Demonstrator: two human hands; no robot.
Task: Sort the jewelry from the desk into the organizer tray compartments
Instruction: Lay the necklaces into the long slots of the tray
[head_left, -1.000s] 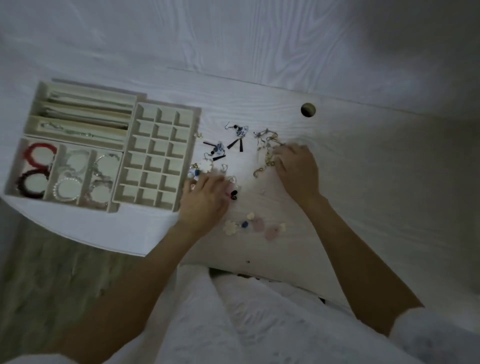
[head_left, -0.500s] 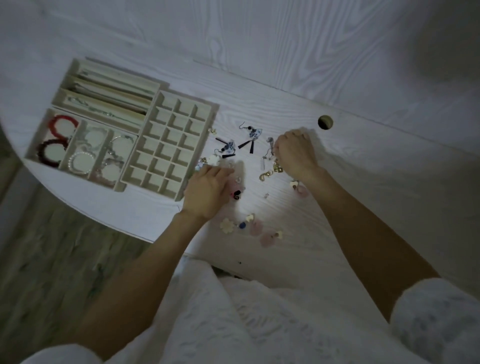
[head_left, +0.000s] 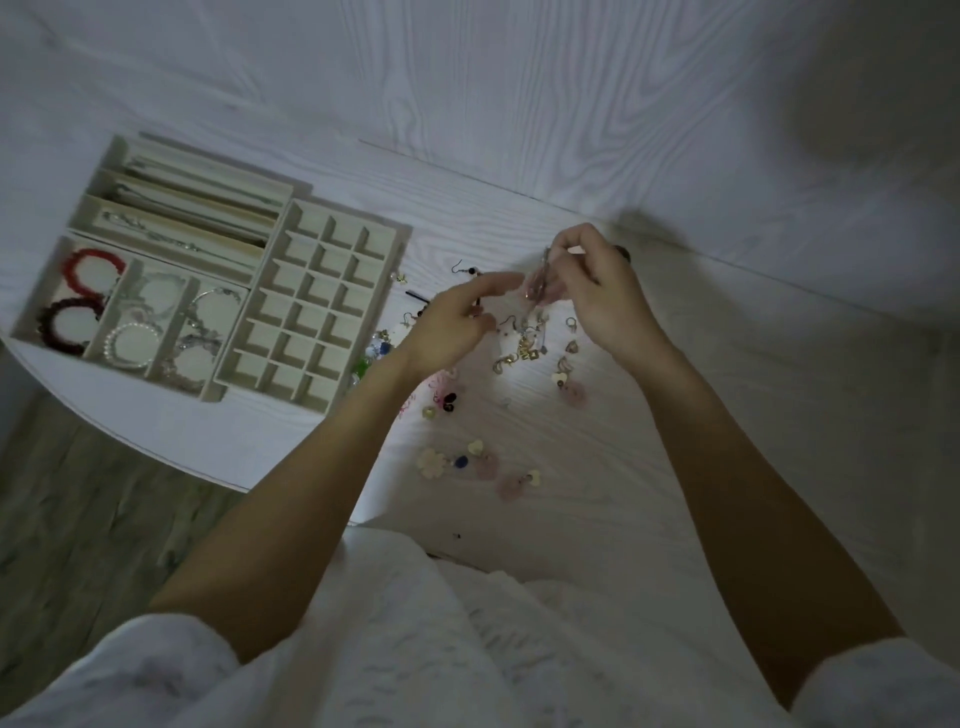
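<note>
Above the wood-grain desk (head_left: 675, 415), right hand (head_left: 597, 296) pinches a dangling metal earring (head_left: 540, 280); left hand (head_left: 457, 322), fingers loosely extended, reaches toward it, holding nothing.

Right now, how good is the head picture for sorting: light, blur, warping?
Head view: dim and bluish, with one brighter patch on the desk under the hands. The left hand and right hand are motion-blurred, so the dangling piece in the right grip is only a smear. The wide lens bows the desk edge. The tray grid reads clearly.
</note>
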